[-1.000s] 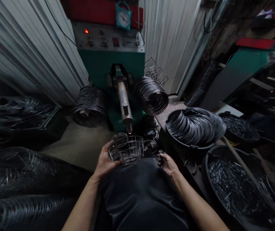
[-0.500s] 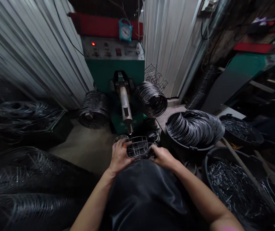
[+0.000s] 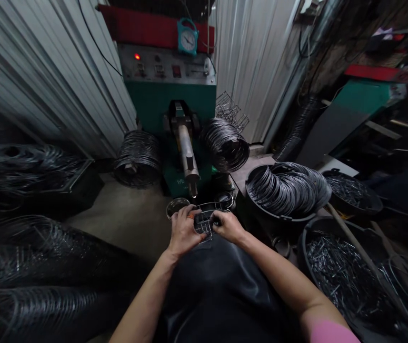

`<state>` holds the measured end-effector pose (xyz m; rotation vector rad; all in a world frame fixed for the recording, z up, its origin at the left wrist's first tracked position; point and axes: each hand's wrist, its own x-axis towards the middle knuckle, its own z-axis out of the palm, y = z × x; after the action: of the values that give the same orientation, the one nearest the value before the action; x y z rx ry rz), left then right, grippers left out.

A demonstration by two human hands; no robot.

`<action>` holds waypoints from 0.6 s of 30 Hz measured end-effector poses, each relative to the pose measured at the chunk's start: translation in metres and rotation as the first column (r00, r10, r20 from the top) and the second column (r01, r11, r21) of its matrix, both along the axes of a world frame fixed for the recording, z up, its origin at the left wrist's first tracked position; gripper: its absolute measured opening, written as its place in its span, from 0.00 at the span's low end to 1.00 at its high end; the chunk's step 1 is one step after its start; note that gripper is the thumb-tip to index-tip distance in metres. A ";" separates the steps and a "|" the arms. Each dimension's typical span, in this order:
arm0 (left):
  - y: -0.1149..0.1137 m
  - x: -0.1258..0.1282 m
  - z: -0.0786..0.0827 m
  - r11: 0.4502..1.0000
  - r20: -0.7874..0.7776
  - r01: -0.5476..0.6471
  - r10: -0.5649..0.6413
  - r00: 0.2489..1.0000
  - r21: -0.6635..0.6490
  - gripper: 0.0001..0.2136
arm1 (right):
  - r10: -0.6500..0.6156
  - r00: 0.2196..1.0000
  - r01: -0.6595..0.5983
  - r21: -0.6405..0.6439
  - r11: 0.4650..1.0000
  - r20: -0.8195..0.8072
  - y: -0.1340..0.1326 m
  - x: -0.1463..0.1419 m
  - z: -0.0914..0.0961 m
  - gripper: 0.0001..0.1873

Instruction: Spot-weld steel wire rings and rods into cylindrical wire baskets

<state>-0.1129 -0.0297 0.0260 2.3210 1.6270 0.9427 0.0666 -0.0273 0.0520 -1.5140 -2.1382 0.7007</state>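
Note:
A small round wire basket (image 3: 204, 220) is held over my lap, just below the tip of the machine's electrode arm (image 3: 188, 162). My left hand (image 3: 184, 229) grips its left side, with the thumb on the lower wires and the fingers over the upper rim. On the right side, my right hand (image 3: 228, 226) is closed with fingertips pinched at the basket's wires. Whether a loose wire is also between those fingers is hidden. Behind the left fingers lies a wire ring (image 3: 178, 206). A dark apron (image 3: 218, 286) covers my lap beneath the basket.
The green machine (image 3: 175, 95) stands ahead, a blue clock (image 3: 187, 39) on it. Wire ring bundles hang left (image 3: 137, 157) and right (image 3: 225, 145). At right are a tub of rings (image 3: 282, 216) and a tub of short wire pieces (image 3: 303, 252). Wire coils (image 3: 46, 252) lie left.
The basket has tilted and turned in my hands. My right hand has moved left, closer to my left hand, and the left has shifted slightly right. The view has moved a little.

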 end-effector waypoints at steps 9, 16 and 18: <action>0.004 -0.010 -0.002 0.999 0.125 0.007 0.000 0.992 -0.053 0.31 | 0.382 0.923 -0.381 0.030 0.924 -0.040 0.003 0.013 0.003 0.14; 0.009 -0.015 -0.009 0.998 0.190 0.017 -0.007 0.982 -0.052 0.31 | 0.357 0.934 -0.357 0.072 0.931 0.016 0.012 0.004 -0.007 0.11; 0.012 -0.018 -0.012 0.998 0.210 0.023 -0.009 0.978 -0.061 0.31 | 0.350 0.937 -0.350 0.104 0.931 0.011 0.015 0.002 -0.012 0.13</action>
<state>-0.1308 -0.0173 0.0141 2.1095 1.5289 1.0749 0.0688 -0.0127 0.0403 -1.0832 -2.4270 0.6949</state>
